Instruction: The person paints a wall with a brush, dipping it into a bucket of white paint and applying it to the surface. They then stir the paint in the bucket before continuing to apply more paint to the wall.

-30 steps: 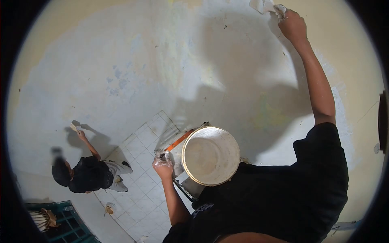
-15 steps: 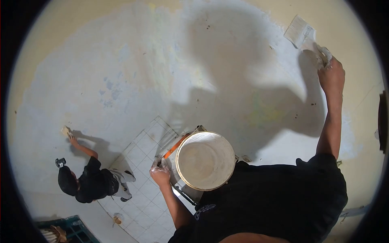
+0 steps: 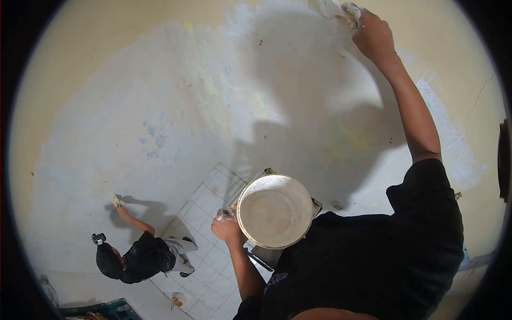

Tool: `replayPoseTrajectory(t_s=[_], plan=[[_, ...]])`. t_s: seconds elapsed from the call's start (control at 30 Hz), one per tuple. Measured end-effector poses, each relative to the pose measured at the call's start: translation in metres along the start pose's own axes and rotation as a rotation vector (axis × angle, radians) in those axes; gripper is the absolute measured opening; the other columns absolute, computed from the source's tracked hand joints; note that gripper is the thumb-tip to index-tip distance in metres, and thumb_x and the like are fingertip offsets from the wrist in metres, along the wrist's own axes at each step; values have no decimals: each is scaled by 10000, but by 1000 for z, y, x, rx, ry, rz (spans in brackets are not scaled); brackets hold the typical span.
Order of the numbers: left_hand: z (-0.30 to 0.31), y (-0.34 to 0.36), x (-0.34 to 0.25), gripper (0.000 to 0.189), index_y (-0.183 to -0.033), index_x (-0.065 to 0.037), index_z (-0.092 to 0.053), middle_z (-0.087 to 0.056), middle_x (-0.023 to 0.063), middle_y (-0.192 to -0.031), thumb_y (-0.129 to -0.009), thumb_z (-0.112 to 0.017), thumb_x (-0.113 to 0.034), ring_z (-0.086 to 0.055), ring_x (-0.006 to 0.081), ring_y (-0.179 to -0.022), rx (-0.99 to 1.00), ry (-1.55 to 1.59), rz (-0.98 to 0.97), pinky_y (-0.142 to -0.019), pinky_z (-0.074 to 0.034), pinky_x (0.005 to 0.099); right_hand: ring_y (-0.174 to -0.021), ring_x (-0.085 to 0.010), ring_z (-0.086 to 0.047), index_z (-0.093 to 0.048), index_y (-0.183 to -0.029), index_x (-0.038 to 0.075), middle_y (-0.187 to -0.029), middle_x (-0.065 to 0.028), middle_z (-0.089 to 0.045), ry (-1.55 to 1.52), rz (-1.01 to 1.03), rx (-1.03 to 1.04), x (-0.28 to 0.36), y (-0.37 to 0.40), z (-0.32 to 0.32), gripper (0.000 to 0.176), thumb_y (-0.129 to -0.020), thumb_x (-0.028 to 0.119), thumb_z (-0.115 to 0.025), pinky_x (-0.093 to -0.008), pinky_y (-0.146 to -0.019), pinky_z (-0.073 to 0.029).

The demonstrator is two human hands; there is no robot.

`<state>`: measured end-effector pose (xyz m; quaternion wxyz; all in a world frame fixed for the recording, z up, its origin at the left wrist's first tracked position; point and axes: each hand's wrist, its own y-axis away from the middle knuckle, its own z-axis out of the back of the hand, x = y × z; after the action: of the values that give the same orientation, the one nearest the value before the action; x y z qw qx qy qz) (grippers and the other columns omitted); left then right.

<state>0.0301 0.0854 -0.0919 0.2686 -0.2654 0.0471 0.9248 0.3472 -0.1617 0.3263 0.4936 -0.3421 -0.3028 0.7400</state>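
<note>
Right hand (image 3: 373, 36) closed tightly around a pale scraper (image 3: 326, 7), a person in a black shirt (image 3: 368, 261) reaches up a patchy wall (image 3: 202, 69). The blade, partly cut off by the upper edge of the view, is at the border between whitish coating and yellow paint; whether it touches the surface cannot be told. White residue marks the fingers around the tool.

Left hand (image 3: 226, 228), its fingers curled and also smeared white, is low beside a round bucket (image 3: 274, 212); how firmly it is closed, and on what, cannot be told. A bit of orange (image 3: 234, 205) shows between that hand and the rim. The bucket, open side facing the camera, is just in front of the shirt, over a partly hidden support (image 3: 266, 255), its inner walls coated in white.

Lower on the left of the view, a co-worker (image 3: 146, 258) in a dark cap (image 3: 108, 262) and light trousers (image 3: 180, 246) raises a small pale tool (image 3: 116, 201) to the same wall, well apart from the bucket. White tiles (image 3: 205, 240) cover the floor by the co-worker's feet, and broad shadows (image 3: 341, 133) fall across the coated wall.
</note>
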Motion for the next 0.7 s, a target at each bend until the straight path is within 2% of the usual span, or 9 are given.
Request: replayPoseTrajectory(t_s=[0.07,0.23,0.33,0.43,0.53,0.63,0.7], plan=[[0,2,0,207,-713,-73,-632,-626,154,-642,-697,-640,-279,-622,342,-608,-16,38,0,-572,-494,414,-821,-391,-596,-532,-1178,154,-916,-187,-625,22,6,94,1,-3,-7,462,-726,64,-569,-452,-728,-490],[-2,2,-1,242,-708,-73,-630,-624,156,-634,-718,-639,-315,-617,341,-601,-51,31,16,-580,-488,412,-832,-382,-599,-517,-1194,116,-889,-182,-627,31,12,11,-14,31,16,468,-732,42,-529,-457,-740,-492],[1,2,-4,250,-724,-72,-640,-631,156,-651,-729,-639,-322,-621,335,-610,-50,5,9,-588,-490,409,-856,-377,-597,-524,-1189,81,-915,-188,-631,77,-121,142,-16,50,51,439,-751,50,-535,-445,-765,-488],[8,1,-14,226,-735,-66,-642,-637,153,-671,-716,-644,-291,-627,330,-627,0,-52,85,-589,-493,404,-875,-374,-593,-540,-1150,60,-936,-196,-629,80,-86,132,-43,58,51,370,-780,64,-545,-436,-769,-480],[1,0,-12,201,-735,-66,-637,-636,145,-671,-688,-654,-261,-627,327,-631,-9,-73,35,-583,-492,400,-855,-374,-597,-531,-1132,85,-906,-200,-619,-43,19,76,-47,56,51,415,-721,42,-568,-449,-765,-482],[2,2,-13,182,-733,-70,-633,-628,140,-651,-665,-657,-237,-622,326,-617,-29,-51,-6,-578,-487,403,-837,-383,-591,-549,-1072,57,-876,-201,-615,-151,105,39,-35,47,44,348,-725,31,-555,-456,-757,-479],[-2,2,-10,176,-726,-71,-631,-626,142,-647,-669,-652,-235,-619,327,-611,-34,-45,-11,-575,-484,406,-816,-385,-590,-541,-1103,50,-867,-205,-614,-137,160,38,-23,39,38,334,-769,42,-542,-450,-727,-478]])
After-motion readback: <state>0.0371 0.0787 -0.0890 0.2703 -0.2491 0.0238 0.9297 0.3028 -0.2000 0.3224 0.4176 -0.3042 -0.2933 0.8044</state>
